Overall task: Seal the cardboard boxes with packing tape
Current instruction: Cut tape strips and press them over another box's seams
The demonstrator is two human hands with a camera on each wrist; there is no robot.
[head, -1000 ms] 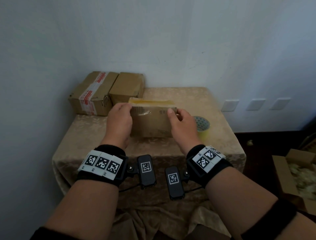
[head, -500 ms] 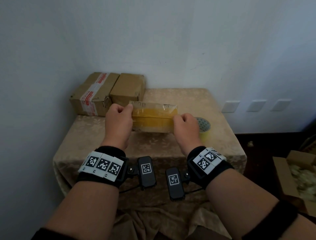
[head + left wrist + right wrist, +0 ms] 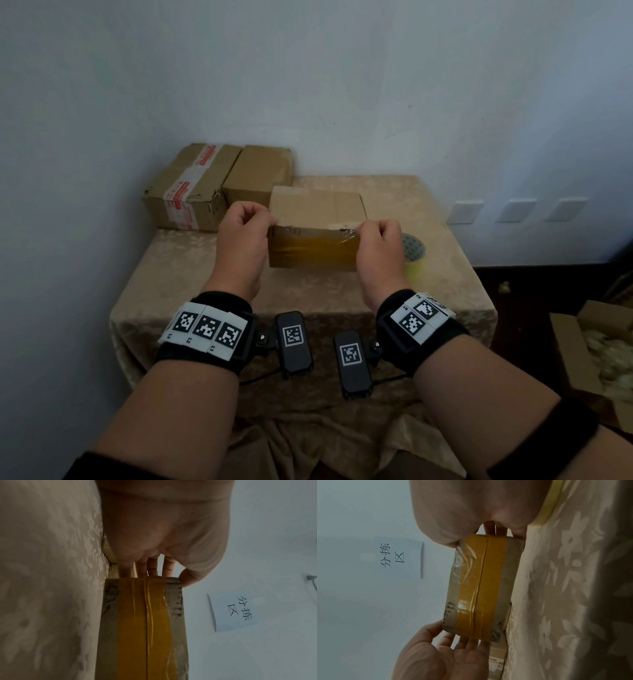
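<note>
Two hands gripping box ends

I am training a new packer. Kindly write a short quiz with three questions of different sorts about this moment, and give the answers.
1. True or false: the tape roll is in the right hand.
2. Which side of the held box carries the yellow-brown tape strip? A. the side facing the person B. the side facing the wall C. none
3. Fill in: two more boxes stand at the table's back ____ corner.

Key
1. False: it lies on the tablecloth, right of that hand.
2. A. The left hand and right hand grip the box's ends.
3. Left: the printed-tape box and plain box.
</note>
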